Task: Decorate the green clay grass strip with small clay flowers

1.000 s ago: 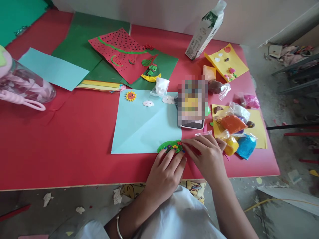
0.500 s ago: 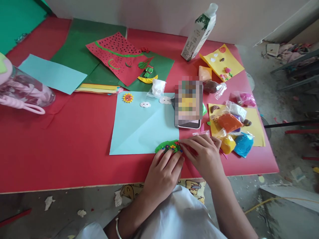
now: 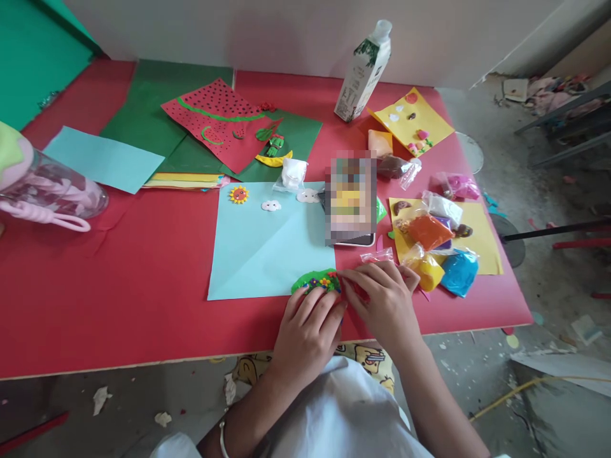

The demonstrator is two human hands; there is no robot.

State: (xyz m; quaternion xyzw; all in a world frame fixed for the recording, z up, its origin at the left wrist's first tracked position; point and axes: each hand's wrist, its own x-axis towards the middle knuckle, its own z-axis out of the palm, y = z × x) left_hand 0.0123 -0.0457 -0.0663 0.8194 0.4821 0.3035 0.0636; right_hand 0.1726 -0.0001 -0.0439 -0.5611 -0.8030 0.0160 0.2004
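A light blue sheet (image 3: 258,254) lies on the red table, with a clay sun (image 3: 239,194) and white clouds (image 3: 271,205) near its top. At its lower right corner is a green clay patch (image 3: 305,277) with small coloured flowers. My left hand (image 3: 312,321) rests with its fingers spread on the lower part of this patch. My right hand (image 3: 382,296) is beside the patch's right end, thumb and forefinger pinched together at its edge; whatever is between the fingertips is too small to make out. A phone (image 3: 353,200) with a blurred screen lies on the sheet's right side.
Bags of orange (image 3: 428,230), yellow and blue clay lie on a yellow sheet (image 3: 487,242) at the right. A white carton (image 3: 363,73) stands at the back. Behind the blue sheet is a watermelon picture (image 3: 222,121). A clear pink-topped cup (image 3: 67,187) is at the left.
The view has shifted slightly, so most things appear a little further left. Both hands keep nearly the same pose at the green patch.
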